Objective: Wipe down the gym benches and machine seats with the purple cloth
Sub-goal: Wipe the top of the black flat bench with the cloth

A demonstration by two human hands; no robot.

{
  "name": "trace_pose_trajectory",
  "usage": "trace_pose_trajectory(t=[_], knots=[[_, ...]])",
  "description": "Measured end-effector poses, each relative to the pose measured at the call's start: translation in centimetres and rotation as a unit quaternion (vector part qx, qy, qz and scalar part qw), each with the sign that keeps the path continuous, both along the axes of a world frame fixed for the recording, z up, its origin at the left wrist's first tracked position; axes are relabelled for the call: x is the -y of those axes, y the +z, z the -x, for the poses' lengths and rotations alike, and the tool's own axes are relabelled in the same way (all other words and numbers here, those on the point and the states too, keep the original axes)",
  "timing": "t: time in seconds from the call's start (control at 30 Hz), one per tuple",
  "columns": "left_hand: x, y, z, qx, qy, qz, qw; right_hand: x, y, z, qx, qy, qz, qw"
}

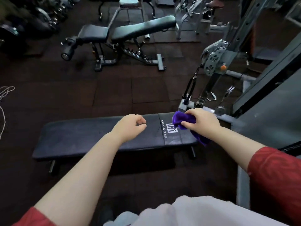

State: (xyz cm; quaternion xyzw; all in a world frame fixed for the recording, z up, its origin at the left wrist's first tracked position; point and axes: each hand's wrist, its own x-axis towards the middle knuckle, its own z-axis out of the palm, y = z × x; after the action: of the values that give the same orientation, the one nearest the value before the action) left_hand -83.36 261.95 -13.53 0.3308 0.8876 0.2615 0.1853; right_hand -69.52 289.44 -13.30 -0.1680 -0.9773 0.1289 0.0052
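Purple cloth pressed on the flat bench's logo end

The purple cloth (181, 120) is bunched under the right hand (202, 121), whose fingers (187, 123) are closed on it, against the tabletop (91, 136); the left hand (130, 128) is held loosely curled, empty, left of those fingers

Bunched purple cloth (180, 119) lies on the logo end of the flat black bench (91, 136)
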Motion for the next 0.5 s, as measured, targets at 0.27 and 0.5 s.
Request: trace_pose_trajectory(t=[0.27,0.5], knots=[[-5.4,-2.8,-3.8,0.045,0.085,0.013,0.995,-7.0,-2.2,0.1,0.014,0.069,0.006,0.998],[-6.9,-8.6,-2.4,0.036,0.085,0.049,0.994,-8.1,-9.0,2.7,0.027,0.091,0.046,0.994]])
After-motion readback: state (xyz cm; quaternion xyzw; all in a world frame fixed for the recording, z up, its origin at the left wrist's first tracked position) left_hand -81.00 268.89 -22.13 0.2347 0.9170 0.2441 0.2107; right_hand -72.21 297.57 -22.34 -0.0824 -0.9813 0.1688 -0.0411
